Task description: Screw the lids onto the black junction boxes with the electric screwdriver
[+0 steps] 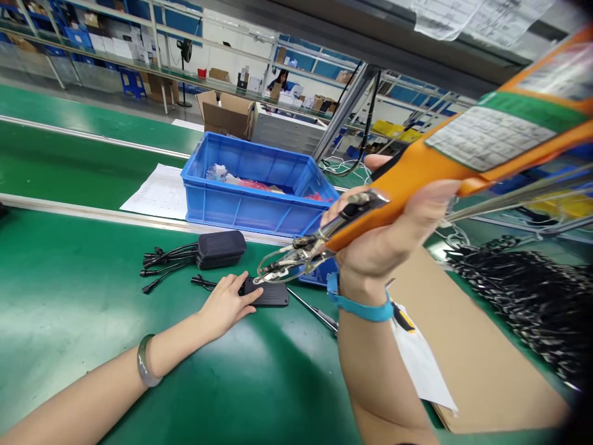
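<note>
My right hand (386, 232) is raised and wrapped round an orange power screwdriver (463, 161) that hangs from above, its metal tip pointing down-left over the bench. My left hand (227, 301) lies on the green bench with its fingers resting on a flat black device (269, 293) that has a cable at its left end. Whether those fingers grip or just press is unclear. A stack of similar black devices with cables (217, 247) sits just beyond.
A blue plastic crate (252, 201) holding bagged parts stands behind the devices, with a paper sheet (157, 191) to its left. Brown cardboard (467, 346) and a heap of black cables (528, 296) lie at right. A person sits far back among shelves.
</note>
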The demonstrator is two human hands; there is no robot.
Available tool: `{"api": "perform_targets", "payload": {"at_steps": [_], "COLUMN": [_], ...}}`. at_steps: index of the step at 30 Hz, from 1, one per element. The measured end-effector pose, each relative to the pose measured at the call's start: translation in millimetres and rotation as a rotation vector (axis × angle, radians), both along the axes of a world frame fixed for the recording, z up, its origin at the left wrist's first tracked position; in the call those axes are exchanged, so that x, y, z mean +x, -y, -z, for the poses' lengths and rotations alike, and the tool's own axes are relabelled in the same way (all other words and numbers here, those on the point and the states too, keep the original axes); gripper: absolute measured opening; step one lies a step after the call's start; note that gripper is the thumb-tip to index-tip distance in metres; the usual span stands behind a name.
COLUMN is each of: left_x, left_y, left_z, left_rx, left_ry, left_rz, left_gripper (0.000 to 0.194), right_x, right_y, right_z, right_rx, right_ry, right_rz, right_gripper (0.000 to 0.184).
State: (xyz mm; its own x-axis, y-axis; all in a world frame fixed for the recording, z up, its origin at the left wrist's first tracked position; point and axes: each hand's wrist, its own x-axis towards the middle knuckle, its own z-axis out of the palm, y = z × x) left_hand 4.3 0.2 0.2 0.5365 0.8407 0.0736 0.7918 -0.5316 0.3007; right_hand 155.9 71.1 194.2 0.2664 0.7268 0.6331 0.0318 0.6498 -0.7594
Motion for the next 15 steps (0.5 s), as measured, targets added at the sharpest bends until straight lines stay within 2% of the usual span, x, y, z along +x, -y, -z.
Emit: {"api": "perform_targets", "payload": {"at_steps": [2,9,15], "left_x": [1.3,7.1,9.6], "left_y": [1.2,3.7,3.5], "left_z": [-1.6,2.1,6.3], "left_rx": [0.016,0.002,-0.004], "left_ry": [-0.015,-0.084,-0.109], "left_rz": [-0.01,-0.084,-0.089], "left_gripper": [0.045,0.045,0.045], "right_x": [-10.7,-30.3,-37.2], "right_y": [-3.6,-7.7,-7.9], "right_z": [5.4,56.6,66.2], "right_rx": [0.0,-0.091,-0.103], "right_ry": [-0.078,-0.071,-0.039], "right_rz": [-0.046,-0.156,-0.159], "right_gripper": [0.045,0.038,0.041]}}
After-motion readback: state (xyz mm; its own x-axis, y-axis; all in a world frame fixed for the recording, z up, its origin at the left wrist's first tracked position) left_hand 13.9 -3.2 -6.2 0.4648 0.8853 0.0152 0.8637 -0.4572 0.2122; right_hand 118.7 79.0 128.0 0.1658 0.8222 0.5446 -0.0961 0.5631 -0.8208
